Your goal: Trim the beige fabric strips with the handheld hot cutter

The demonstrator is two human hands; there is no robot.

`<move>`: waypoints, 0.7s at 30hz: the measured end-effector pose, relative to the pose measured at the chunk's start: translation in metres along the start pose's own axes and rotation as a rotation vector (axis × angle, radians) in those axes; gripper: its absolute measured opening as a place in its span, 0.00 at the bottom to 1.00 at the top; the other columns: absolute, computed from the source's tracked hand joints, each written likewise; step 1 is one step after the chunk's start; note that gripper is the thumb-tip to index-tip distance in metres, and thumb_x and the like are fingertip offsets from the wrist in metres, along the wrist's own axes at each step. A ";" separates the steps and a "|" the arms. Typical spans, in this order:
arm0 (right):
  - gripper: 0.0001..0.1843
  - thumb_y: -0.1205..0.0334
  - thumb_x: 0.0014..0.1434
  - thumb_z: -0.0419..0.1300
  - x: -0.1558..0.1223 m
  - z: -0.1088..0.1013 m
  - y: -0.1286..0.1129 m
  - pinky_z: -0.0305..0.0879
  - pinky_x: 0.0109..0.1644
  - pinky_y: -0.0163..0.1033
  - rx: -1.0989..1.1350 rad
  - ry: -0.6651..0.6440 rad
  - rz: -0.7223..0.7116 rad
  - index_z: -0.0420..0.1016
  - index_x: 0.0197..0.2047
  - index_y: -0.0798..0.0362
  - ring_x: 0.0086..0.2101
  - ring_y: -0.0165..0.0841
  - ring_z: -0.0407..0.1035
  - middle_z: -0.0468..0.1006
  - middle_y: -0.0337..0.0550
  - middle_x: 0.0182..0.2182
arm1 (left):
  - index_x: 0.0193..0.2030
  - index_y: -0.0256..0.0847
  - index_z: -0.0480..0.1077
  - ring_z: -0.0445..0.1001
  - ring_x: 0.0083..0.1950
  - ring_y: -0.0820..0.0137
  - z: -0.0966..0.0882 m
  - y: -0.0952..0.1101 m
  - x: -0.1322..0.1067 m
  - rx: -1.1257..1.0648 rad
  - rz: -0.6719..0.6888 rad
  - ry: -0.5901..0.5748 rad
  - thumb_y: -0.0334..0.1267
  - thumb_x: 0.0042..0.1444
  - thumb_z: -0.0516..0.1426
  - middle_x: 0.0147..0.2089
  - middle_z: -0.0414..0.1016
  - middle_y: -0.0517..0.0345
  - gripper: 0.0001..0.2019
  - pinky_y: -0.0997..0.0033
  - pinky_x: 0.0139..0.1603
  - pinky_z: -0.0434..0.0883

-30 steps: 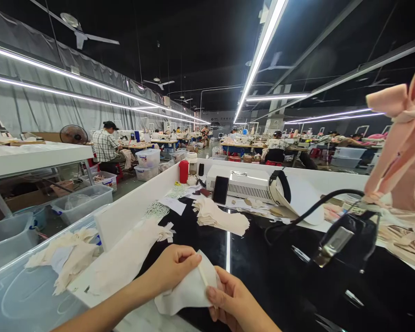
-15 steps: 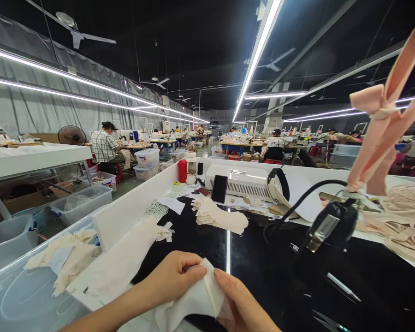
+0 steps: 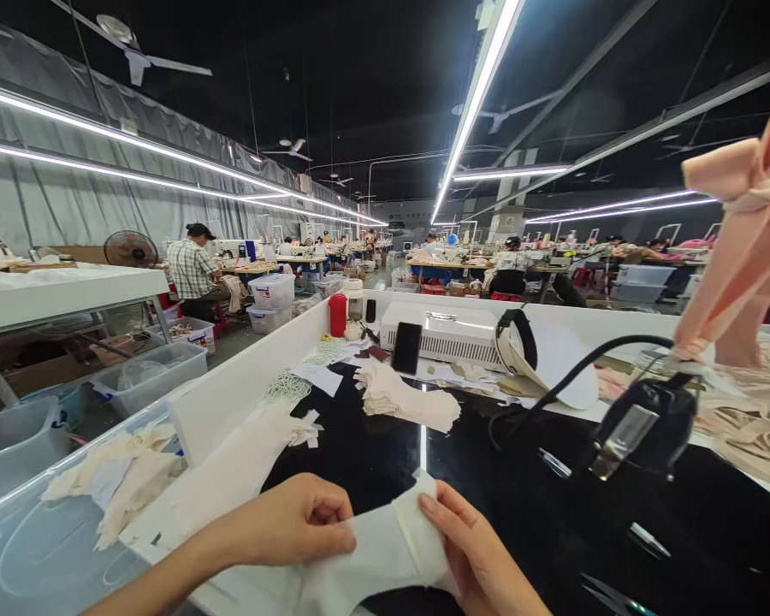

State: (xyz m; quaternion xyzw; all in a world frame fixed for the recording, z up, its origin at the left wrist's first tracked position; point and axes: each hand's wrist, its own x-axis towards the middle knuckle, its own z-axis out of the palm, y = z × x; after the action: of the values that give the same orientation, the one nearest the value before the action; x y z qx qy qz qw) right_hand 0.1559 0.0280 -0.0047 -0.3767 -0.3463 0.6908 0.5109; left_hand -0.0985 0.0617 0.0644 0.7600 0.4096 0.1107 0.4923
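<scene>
A thin off-white fabric piece (image 3: 385, 547) with a seam-like band across its right part is stretched between my hands above the black tabletop (image 3: 359, 445). My left hand (image 3: 311, 522) pinches its left side, thumb on top and fingers curled under. At the right end, my right hand (image 3: 471, 543) grips the edge between thumb and fingers. Beyond them lies a stack of cream fabric pieces (image 3: 407, 398). To the left is a long pile of off-white fabric (image 3: 231, 470).
A black device with a clear window (image 3: 642, 428) and a cable stands at right, near pens (image 3: 648, 541) and scissors (image 3: 616, 596). A phone (image 3: 406, 348) leans against a white machine (image 3: 449, 334). At left is a clear plastic bin (image 3: 38, 530). People sit at sewing tables beyond.
My hands have moved apart, the left one leftward and the right one rightward. The fabric, bunched between them before, is now spread out. The hanging black device appears farther right.
</scene>
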 end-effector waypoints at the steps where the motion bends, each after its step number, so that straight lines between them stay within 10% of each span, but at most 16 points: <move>1: 0.27 0.39 0.50 0.77 0.000 -0.005 0.000 0.70 0.35 0.35 -0.009 0.020 0.004 0.77 0.39 0.51 0.29 0.31 0.75 0.79 0.38 0.30 | 0.35 0.38 0.73 0.58 0.29 0.74 -0.005 -0.003 -0.003 -0.002 -0.021 -0.032 0.51 0.58 0.62 0.28 0.65 0.64 0.16 0.76 0.27 0.54; 8: 0.28 0.40 0.46 0.80 0.018 -0.027 0.003 0.48 0.19 0.27 -0.269 0.087 -0.049 0.77 0.32 0.55 0.16 0.18 0.54 0.70 0.30 0.18 | 0.34 0.41 0.73 0.61 0.28 0.72 -0.023 -0.026 0.001 0.275 -0.136 0.048 0.46 0.58 0.58 0.27 0.66 0.65 0.11 0.75 0.26 0.55; 14: 0.21 0.51 0.47 0.80 0.029 -0.023 0.008 0.54 0.16 0.25 -0.293 0.125 0.015 0.78 0.34 0.54 0.18 0.26 0.70 0.72 0.32 0.20 | 0.37 0.40 0.73 0.74 0.45 0.58 -0.010 -0.027 0.018 0.593 -0.116 0.337 0.31 0.58 0.57 0.42 0.76 0.52 0.04 0.63 0.47 0.68; 21: 0.19 0.55 0.47 0.80 0.028 -0.025 0.007 0.68 0.22 0.26 -0.219 0.165 0.085 0.77 0.32 0.52 0.29 0.33 0.82 0.76 0.35 0.24 | 0.58 0.43 0.74 0.75 0.63 0.57 0.044 -0.025 0.027 0.698 0.448 0.237 0.34 0.71 0.60 0.61 0.78 0.52 0.11 0.60 0.69 0.68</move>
State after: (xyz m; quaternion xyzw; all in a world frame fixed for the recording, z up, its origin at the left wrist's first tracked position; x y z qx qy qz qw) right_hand 0.1690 0.0555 -0.0269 -0.5000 -0.3600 0.6365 0.4640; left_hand -0.0695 0.0570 0.0156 0.9331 0.3012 0.1562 0.1189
